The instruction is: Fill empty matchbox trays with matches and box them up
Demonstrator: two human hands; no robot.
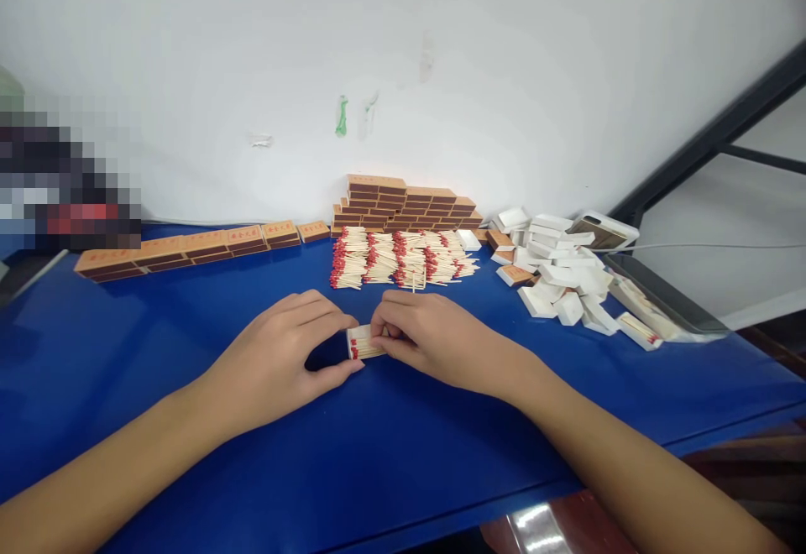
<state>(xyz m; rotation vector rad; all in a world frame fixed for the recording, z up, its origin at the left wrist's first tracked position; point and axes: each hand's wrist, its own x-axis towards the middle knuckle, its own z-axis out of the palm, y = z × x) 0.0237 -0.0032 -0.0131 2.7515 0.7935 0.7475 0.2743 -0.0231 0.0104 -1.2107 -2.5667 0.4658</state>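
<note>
A small white matchbox tray (pixel 351 342) holding red-tipped matches (pixel 368 351) lies on the blue table between my two hands. My left hand (pixel 290 352) grips the tray's left end, thumb on the near side and fingers on the far side. My right hand (pixel 425 331) is closed in a pinch at the matches over the tray's right part and hides that end. Just behind it lies a broad pile of loose matches (pixel 403 256), set in several rough rows. A few sticks stand out of the pile just above my right knuckles.
Orange matchboxes are stacked (pixel 396 201) against the wall, with a row of matchboxes (pixel 189 248) leading left. On the right lie a heap of white trays (pixel 560 264), a filled tray (pixel 639 330), a phone (pixel 604 231) and a dark flat object (pixel 667 294).
</note>
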